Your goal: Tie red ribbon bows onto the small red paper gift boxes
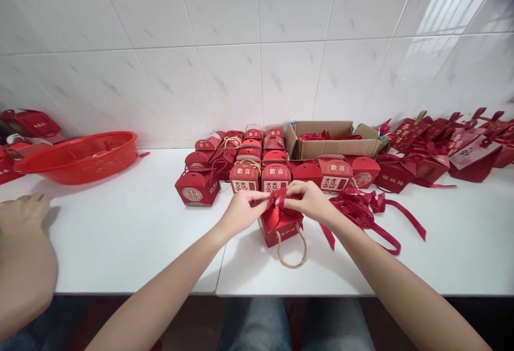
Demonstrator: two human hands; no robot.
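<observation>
A small red gift box (pixel 283 229) with a twisted rope handle (pixel 292 265) stands on the white table. On its top, a dark red ribbon (pixel 277 198) is pinched by both hands. My left hand (pixel 244 211) is closed on the ribbon from the left side, thumb and forefinger together. From the right, my right hand (pixel 307 199) also grips the ribbon, its fingers bent over the box top. One ribbon tail hangs down to the right of the box. The fingertips cover part of the ribbon, so its exact fold is hidden.
Rows of red boxes (pixel 199 186) stand behind. Loose red ribbons (pixel 357 209) lie to the right. A cardboard box (pixel 327 150) holds more ribbon. Further red boxes (pixel 474 153) line the right. A red basin (pixel 80 161) and another person's arm (pixel 24 254) are at left.
</observation>
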